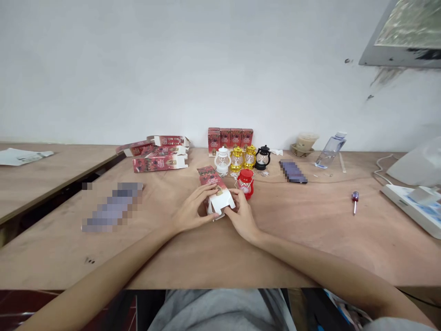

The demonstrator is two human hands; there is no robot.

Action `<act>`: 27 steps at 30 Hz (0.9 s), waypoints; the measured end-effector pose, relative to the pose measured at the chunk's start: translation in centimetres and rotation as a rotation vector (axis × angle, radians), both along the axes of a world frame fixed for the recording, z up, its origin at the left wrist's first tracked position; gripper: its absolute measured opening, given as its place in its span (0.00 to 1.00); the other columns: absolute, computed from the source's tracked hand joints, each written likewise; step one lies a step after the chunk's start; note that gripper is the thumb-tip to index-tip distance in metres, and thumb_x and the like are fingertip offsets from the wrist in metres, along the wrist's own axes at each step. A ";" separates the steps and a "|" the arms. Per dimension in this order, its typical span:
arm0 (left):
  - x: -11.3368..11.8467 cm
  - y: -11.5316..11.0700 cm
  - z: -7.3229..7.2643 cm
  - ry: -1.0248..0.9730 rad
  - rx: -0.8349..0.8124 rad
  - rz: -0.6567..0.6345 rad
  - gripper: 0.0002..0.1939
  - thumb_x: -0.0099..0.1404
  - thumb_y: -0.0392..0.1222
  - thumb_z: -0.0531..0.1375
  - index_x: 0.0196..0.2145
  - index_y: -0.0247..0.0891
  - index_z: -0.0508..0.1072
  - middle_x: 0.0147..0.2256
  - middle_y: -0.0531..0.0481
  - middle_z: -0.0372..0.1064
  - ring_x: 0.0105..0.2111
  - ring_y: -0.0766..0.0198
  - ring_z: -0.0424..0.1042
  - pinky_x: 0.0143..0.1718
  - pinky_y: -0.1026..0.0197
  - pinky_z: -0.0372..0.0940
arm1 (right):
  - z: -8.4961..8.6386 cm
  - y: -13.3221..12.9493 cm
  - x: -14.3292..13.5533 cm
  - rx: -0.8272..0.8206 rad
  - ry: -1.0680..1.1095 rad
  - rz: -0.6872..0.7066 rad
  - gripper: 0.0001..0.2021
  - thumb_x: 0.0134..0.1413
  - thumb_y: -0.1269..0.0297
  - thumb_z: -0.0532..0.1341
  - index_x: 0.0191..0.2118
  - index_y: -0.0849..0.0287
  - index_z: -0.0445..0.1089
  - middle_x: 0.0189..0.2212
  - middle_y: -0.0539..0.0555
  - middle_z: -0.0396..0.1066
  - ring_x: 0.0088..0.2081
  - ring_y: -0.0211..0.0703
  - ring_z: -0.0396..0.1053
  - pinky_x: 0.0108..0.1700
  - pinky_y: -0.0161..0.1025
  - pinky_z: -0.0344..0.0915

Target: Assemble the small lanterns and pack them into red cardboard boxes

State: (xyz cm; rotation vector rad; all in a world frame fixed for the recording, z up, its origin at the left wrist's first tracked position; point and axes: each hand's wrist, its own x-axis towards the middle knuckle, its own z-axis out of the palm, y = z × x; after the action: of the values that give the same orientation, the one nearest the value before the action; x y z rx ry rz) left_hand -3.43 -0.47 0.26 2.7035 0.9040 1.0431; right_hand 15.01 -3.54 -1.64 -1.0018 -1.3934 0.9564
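A red printed cardboard box [214, 181] lies tilted between my two hands, its white end flaps facing me. My left hand [195, 207] is wrapped round the box's left side, with the thumb near the flap. On the other side, my right hand [243, 214] grips the edge by the flaps with thumb and fingers. A small red lantern [245, 184] stands upright just beyond my right fingers. Behind it stand a white lantern [223, 161], two gold lanterns [236, 159] and a black lantern [263, 157]. The inside of the box is mostly hidden.
Several red boxes [230, 138] stand against the wall; unfolded ones [160, 164] lie at left. Two phones [292, 172] lie on the wooden table [275, 253]. Rightward are a cup [306, 140], a bottle [330, 151], a screwdriver [354, 202] and a power strip [409, 207].
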 end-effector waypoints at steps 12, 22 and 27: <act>0.1 -0.8 -0.1 0.008 0.006 0.021 0.29 0.60 0.48 0.60 0.55 0.39 0.56 0.60 0.35 0.52 0.61 0.49 0.53 0.58 0.44 0.56 | -0.2 -0.2 0.3 0.124 -0.065 -0.052 0.07 0.54 0.66 0.53 0.39 0.55 0.63 0.33 0.49 0.69 0.30 0.38 0.66 0.34 0.35 0.62; -0.1 -0.4 -0.1 0.014 0.066 0.031 0.22 0.61 0.44 0.59 0.52 0.38 0.61 0.59 0.35 0.55 0.60 0.51 0.55 0.57 0.47 0.58 | 0.2 -0.3 0.4 0.210 -0.186 0.012 0.18 0.46 0.77 0.48 0.39 0.55 0.71 0.43 0.51 0.70 0.44 0.41 0.68 0.45 0.39 0.63; -0.3 -0.1 -0.2 0.077 0.070 -0.032 0.14 0.60 0.36 0.56 0.44 0.39 0.69 0.61 0.38 0.50 0.63 0.49 0.49 0.57 0.46 0.56 | -0.3 0.0 0.3 0.128 -0.090 -0.053 0.10 0.50 0.73 0.51 0.37 0.56 0.64 0.40 0.53 0.70 0.42 0.42 0.69 0.45 0.41 0.65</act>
State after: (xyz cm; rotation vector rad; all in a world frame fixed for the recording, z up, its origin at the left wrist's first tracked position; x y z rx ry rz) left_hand -3.72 -0.60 0.02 2.8240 0.8486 0.9887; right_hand 15.30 -3.52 -1.98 -0.9899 -1.4765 0.7812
